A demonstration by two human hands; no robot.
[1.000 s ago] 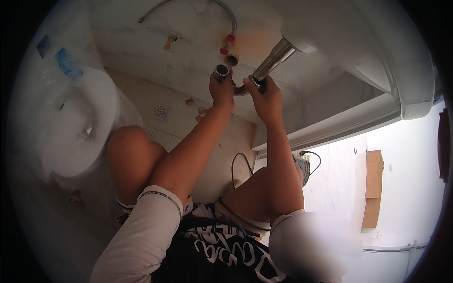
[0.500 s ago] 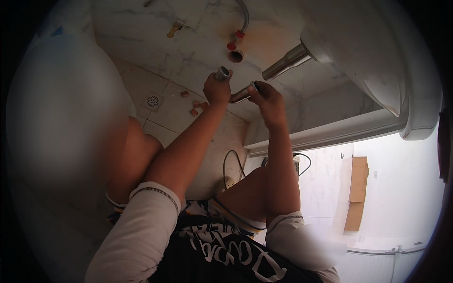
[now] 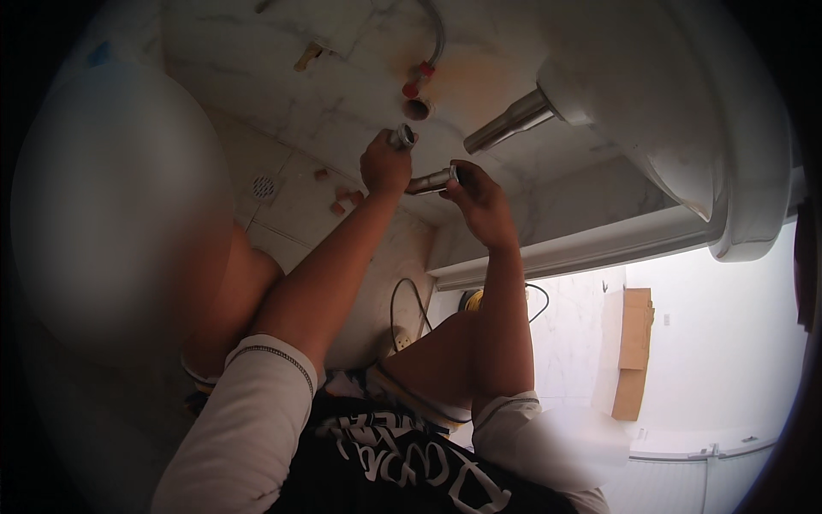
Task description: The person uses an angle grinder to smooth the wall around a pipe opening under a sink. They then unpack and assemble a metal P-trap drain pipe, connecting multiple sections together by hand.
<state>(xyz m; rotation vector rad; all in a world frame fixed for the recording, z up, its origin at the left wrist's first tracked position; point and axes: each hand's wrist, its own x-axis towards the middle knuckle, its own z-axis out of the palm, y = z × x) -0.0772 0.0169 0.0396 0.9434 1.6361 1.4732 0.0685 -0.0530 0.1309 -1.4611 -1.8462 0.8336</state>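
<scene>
My left hand is wrapped round a chrome drain pipe piece, whose open threaded end sticks up out of the fist. From beside that fist a chrome tube runs to the right. Fingers of my right hand close round the collar at its far end. Whether both parts are one bent trap is hidden by my left hand. Up and to the right, a chrome tailpipe hangs from a white basin, apart from my hands. A round drain hole opens in the marbled wall beyond them.
A grey hose joins a red valve above the hole. A brass fitting sticks out of the wall. Reddish broken pieces lie near a floor drain. A dark cable loops beside my leg; cardboard lies at right.
The view has shifted slightly, moving the scene a little left. My right hand has tilted the tube nearer level and its fingers have moved on the collar; my left hand keeps its hold.
</scene>
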